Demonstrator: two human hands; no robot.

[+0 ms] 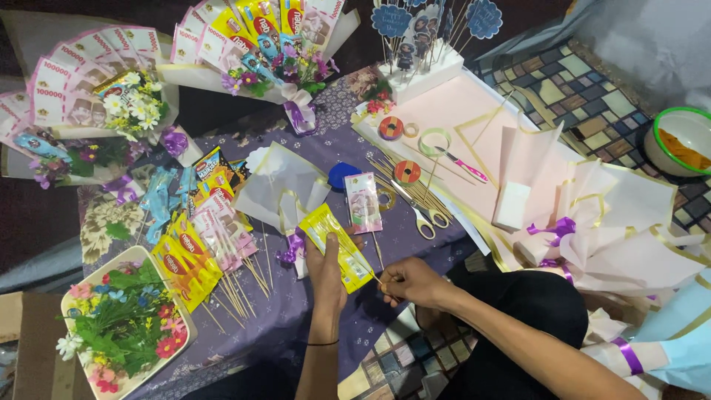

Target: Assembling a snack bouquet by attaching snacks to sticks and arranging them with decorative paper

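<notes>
Near centre, on the purple patterned cloth (296,311), left hand (326,278) holds a yellow snack sachet (337,248) flat, thumb pressed on top, fingers under it. Right hand (411,283) just right of it, fingertips pinched shut on a thin wooden skewer (379,280) at the sachet's near end. Done: two money-and-snack bouquets far left (96,89) and far centre (259,37); pile of sachets already on sticks (200,252) at left. Left: loose skewers (415,185), scissors (422,215), tape rolls (391,127), pink wrapping paper (459,111) unused at right.
</notes>
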